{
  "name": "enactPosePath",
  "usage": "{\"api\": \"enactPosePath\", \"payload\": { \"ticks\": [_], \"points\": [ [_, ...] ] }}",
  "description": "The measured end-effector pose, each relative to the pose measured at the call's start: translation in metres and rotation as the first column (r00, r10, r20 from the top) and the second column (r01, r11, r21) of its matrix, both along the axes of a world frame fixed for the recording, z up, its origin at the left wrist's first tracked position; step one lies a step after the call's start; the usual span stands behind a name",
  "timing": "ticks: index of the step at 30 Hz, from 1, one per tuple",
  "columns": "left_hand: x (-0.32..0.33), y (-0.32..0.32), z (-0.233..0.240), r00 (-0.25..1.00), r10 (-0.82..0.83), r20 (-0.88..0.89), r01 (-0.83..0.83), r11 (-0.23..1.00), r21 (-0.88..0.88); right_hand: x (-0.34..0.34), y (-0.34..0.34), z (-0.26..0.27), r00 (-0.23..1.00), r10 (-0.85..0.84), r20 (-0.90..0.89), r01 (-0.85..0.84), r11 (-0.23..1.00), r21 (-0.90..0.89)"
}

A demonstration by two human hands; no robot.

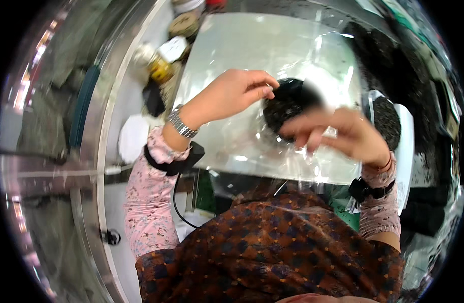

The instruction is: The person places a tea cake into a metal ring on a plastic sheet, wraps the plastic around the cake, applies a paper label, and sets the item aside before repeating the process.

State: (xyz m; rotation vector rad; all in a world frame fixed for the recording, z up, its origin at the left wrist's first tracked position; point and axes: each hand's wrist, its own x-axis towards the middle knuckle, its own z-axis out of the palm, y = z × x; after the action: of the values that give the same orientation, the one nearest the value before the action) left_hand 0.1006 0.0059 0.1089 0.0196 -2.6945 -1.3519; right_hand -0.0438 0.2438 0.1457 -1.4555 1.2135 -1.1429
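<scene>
A round, dark mass (283, 108), apparently under clear plastic, sits on a pale, shiny work surface (224, 49). At its upper left edge, the thumb and fingertips of my left hand (235, 92) come close together. Whether they pinch thin plastic there cannot be made out. My right hand (345, 132) is blurred by motion over the right lower side of the mass, with its fingers bent. A blurred white patch beside the mass hides part of it. Clear, glossy plastic (307, 163) hangs below my right hand towards the near edge.
On the right are a pan of dark, leaf-like flakes (386, 123), a white device or tray (405, 151) and a larger dark heap (383, 57). White octagonal pieces (133, 139), a yellow container (160, 70) and a round brown disc (183, 25) lie left. A metal rail (114, 79) runs beyond.
</scene>
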Motion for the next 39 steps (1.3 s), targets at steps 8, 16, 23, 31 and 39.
{"api": "enactPosePath", "payload": {
  "ticks": [8,16,23,31,39],
  "points": [
    [-0.109,-0.011,-0.101,0.938,0.099,-0.333,-0.217,0.917,-0.336,-0.094,-0.019,-0.154,0.645,-0.336,-0.686,0.159,0.938,-0.309],
    [-0.173,-0.026,-0.136,0.969,0.072,0.237,-0.081,0.996,0.032,-0.059,-0.050,-0.229,0.247,-0.201,-0.948,0.065,0.980,-0.190],
    [-0.143,-0.039,-0.150,0.790,0.601,-0.119,-0.597,0.712,-0.368,-0.054,-0.050,-0.216,0.239,-0.157,-0.958,0.101,0.986,-0.136],
    [-0.100,-0.002,-0.094,0.934,0.024,-0.357,-0.134,0.949,-0.286,-0.122,-0.063,-0.132,0.898,-0.343,-0.276,0.355,0.935,-0.006],
    [-0.068,0.116,-0.123,0.873,-0.461,-0.158,0.336,0.804,-0.490,-0.152,-0.051,-0.216,0.594,-0.799,0.097,0.805,0.590,-0.066]
  ]
}}
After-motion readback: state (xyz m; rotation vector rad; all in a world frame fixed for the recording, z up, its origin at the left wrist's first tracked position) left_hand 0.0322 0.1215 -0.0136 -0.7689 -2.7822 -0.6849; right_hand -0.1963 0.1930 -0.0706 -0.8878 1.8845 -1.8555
